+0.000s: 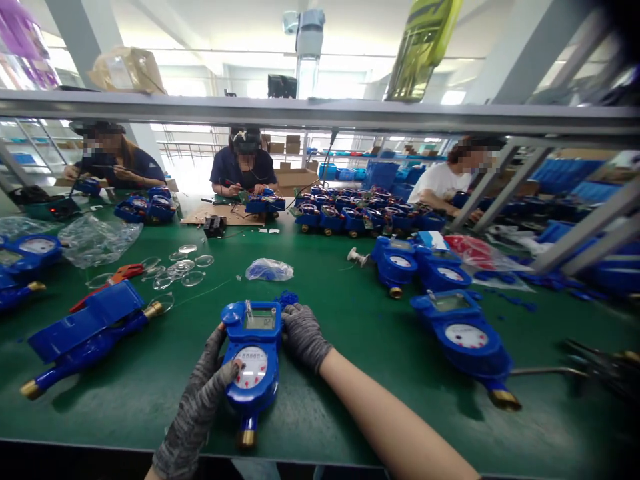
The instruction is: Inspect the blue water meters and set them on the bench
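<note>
A blue water meter (253, 397) with a digital display and a round white dial lies on the green bench, its brass end toward me. My left hand (205, 380), in a grey striped glove, grips its left side with the thumb over the dial's edge. Beside the meter's upper right edge is my gloved right hand (306, 335), fingers bent together against a small heap of blue pieces (287, 298). What those fingertips hold, if anything, is hidden. Behind the heap sits a clear plastic bag of blue pieces (269, 269).
Another blue meter (95, 333) lies to the left, near clear discs (183, 268) and red-handled pliers (125, 272). On the right are a meter (465, 333) and dark tools (605, 367). A shelf (320, 112) crosses above. Several people work across the bench (345, 413).
</note>
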`<state>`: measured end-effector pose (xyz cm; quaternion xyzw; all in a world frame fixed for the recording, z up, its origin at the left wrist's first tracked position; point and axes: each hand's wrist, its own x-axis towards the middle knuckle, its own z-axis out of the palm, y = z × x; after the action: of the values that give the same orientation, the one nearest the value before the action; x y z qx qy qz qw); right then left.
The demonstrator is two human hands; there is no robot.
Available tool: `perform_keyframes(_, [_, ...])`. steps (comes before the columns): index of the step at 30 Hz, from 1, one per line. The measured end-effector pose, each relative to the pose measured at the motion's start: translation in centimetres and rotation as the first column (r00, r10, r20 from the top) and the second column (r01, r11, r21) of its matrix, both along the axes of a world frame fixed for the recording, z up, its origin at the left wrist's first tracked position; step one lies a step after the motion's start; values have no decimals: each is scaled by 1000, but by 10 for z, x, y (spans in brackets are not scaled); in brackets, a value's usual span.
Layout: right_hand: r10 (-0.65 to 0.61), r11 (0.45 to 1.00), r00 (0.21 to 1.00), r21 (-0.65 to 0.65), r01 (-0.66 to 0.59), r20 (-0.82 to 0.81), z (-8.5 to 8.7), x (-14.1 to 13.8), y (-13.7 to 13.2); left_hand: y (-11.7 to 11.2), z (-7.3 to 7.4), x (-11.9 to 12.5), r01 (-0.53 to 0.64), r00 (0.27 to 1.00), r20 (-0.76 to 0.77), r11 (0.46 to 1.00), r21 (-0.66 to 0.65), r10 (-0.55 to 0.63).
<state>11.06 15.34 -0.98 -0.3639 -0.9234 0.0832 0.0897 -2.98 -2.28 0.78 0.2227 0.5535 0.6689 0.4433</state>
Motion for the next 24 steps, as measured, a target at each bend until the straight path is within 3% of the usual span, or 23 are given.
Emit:
perform_keyframes(4, [-48, 998, 996, -32, 45, -78, -2, -1, 10, 0, -8, -1, -15, 999, -36, 1000, 15, 16])
perform_keyframes(9, [-149, 987, 964, -87, 133, -221, 13, 20, 20, 1, -4, 7, -35, 999, -16, 999, 32, 35])
perform_keyframes(13, [-106, 988, 936, -140, 62, -335, 21, 33, 11, 2, -4, 12, -46, 999, -2, 998, 37, 46])
perform_keyframes(18, [-106, 982, 883, -188, 20, -458, 15, 30, 1, 6, -7, 11, -70, 997, 39, 997, 16, 70])
perform_keyframes(21, [-69, 991, 894, -136, 9, -443, 17, 30, 0, 6, -7, 11, -53, 998, 29, 998, 32, 52])
perform_keyframes(24, [41, 999, 926, 19, -37, -375, 20, 34, -4, 4, -7, 11, -46, 999, 20, 999, 22, 45])
